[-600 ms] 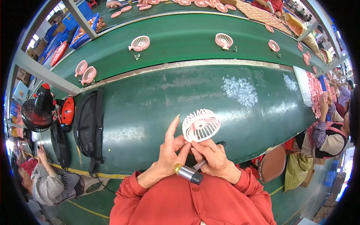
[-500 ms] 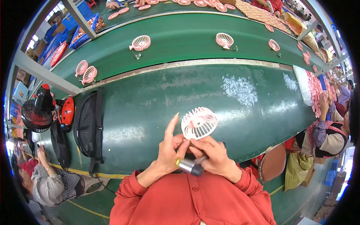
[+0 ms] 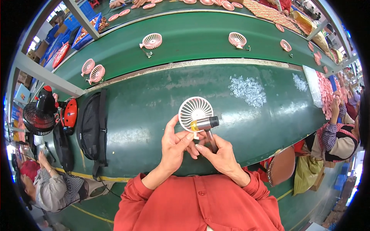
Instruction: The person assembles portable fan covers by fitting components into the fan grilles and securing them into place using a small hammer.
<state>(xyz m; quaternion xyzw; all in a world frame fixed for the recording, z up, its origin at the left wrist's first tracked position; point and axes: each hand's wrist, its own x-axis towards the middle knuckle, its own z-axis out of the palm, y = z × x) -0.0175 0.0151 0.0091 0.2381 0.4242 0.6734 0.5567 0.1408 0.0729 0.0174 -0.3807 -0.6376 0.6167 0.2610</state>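
Between thumb and fingers, my left hand grips a round pink-and-white fan housing by its short stem at the bottom. The slatted round face is turned up toward me. My right hand is closed around the handle of a small mallet. Its metal head has a yellow end and a black end. The yellow end overlaps the lower right of the housing; whether it touches cannot be made out. Both hands are close together above the green table, and the left fingertips behind the stem are partly hidden.
Clear small rings lie in a pile on the green table. A black bag and a fan stand at the left. Beyond, a green conveyor carries several pink housings. Co-workers sit on both sides.
The fan housing has turned so its round slatted face shows. The mallet head has swung up from near my shirt to over the housing. Housings on the conveyor have shifted right.
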